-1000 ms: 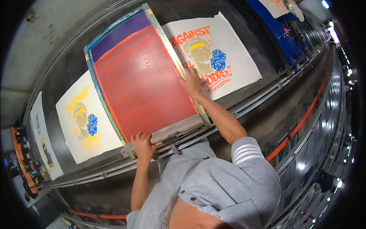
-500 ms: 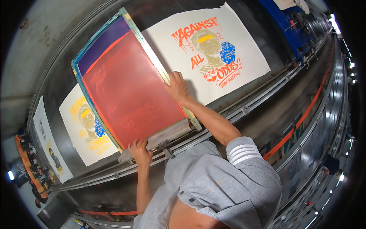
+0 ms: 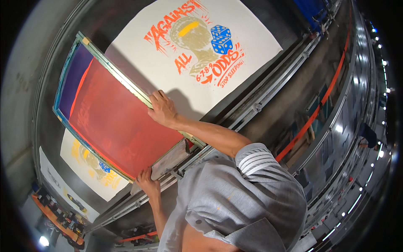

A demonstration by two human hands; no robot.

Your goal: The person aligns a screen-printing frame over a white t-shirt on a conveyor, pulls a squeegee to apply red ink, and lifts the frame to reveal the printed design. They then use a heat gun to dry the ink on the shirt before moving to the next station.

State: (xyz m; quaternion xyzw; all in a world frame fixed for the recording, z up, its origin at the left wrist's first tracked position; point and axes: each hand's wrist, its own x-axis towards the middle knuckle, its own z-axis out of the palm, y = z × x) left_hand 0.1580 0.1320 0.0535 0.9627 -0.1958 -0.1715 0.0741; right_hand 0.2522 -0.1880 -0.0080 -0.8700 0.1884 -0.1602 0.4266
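Red screen [image 3: 121, 113], edge [image 3: 119, 74] in right grip [image 3: 163, 110]

Head-worn fisheye, downward onto the hands [image 3: 163, 111] [image 3: 147, 184]

The right grip [image 3: 163, 110] curls farther forward than the curled left grip [image 3: 148, 184].

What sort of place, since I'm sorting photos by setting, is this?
Probably a screen-printing workshop: a framed red screen, a long dark table and white sheets on it printed with a head and dice suggest as much.
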